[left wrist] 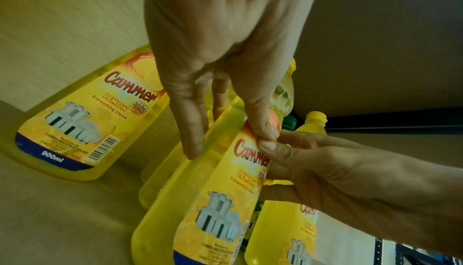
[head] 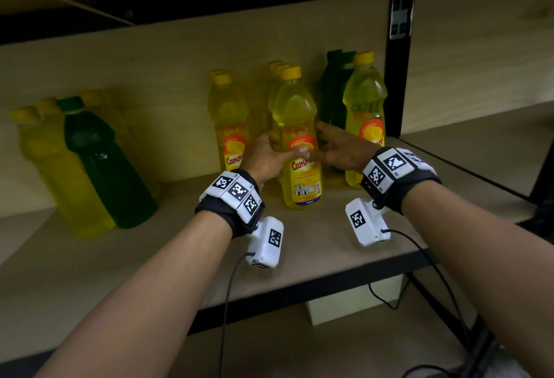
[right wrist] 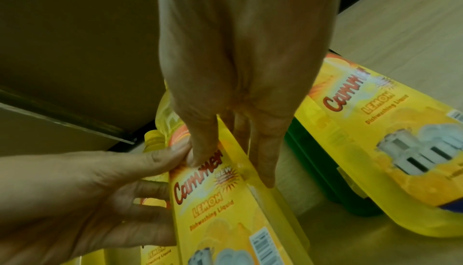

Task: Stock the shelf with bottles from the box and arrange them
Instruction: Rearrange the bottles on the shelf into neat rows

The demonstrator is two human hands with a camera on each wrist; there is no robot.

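A yellow lemon dishwashing bottle (head: 301,179) stands upright on the wooden shelf (head: 150,257), at the front of a middle row. My left hand (head: 286,146) grips it from the left and my right hand (head: 317,142) from the right. Both thumbs meet on the front label. In the left wrist view my left hand (left wrist: 225,142) has its thumb on the label of this bottle (left wrist: 215,210) and its fingers along the side. The right wrist view shows my right hand (right wrist: 233,162) the same way on the bottle (right wrist: 225,219).
More yellow bottles (head: 229,125) stand left of and behind the held one. At the right stands another yellow bottle (head: 364,113) with green ones (head: 332,86) behind, beside a black upright post (head: 398,62). A green bottle (head: 102,161) among yellow ones stands far left.
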